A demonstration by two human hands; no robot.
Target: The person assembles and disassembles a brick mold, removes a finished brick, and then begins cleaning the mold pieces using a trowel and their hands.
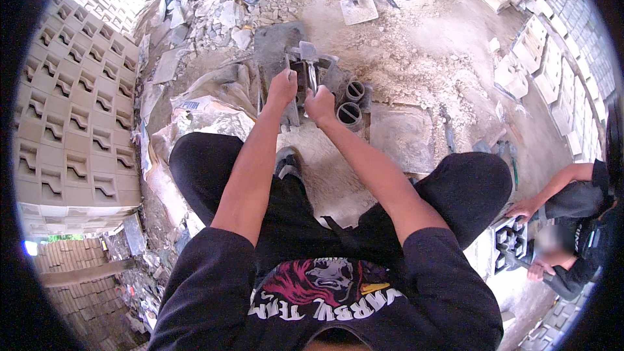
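In front of me my right hand (320, 105) is closed round the handle of a hammer (308, 52), its pale head pointing away from me. My left hand (283, 86) makes a fist at the left side of a dark metal mould (333, 65) and seems to grip its edge. The hammer lies over the mould, and both hands partly cover it. Just right of my right hand stand two round dark cylinders (350, 114) with a bar across their open tops. Behind the mould lies a flat dark plate (278, 36).
Rubble (240, 16) and loose sandy material (416, 71) spread beyond. A square trowel (359, 9) lies far off. A flat board (402, 133) is at right. Patterned blocks (81, 104) are stacked at left, more blocks (530, 45) at right. Another person's hand (524, 209) touches a patterned block (509, 244).
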